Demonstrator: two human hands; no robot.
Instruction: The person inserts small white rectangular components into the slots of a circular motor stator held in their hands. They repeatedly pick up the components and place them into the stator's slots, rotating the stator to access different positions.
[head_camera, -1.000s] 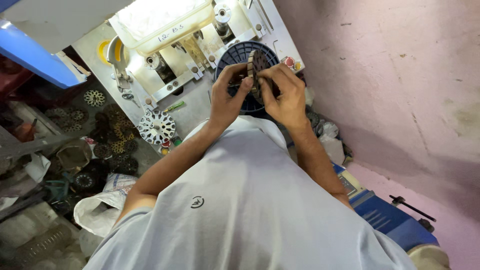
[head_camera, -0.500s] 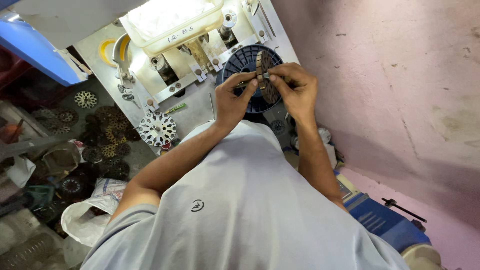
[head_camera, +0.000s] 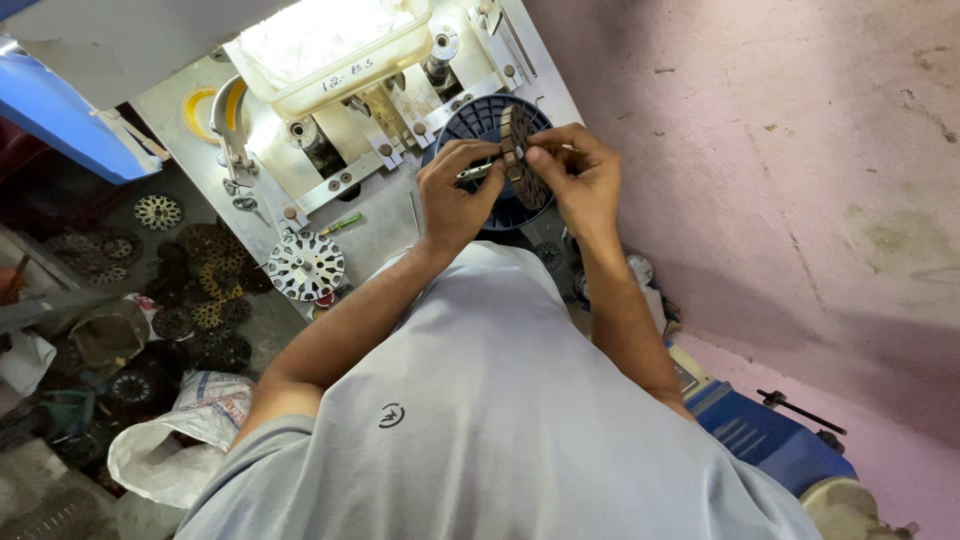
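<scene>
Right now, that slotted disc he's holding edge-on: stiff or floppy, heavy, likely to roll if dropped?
Probably stiff: the slotted disc keeps a flat, straight edge while pinched between the left hand and right hand. Likely heavy for its size, since it looks like stacked metal. Round, so it could roll if set on edge; laid flat, as the white-topped disc is, it should stay.

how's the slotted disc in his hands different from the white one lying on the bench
The held disc is dark brown, stands on edge and is pinched between the left hand and right hand. The white disc lies flat on the metal bench, untouched, face up. Both are round with radial slots.
</scene>
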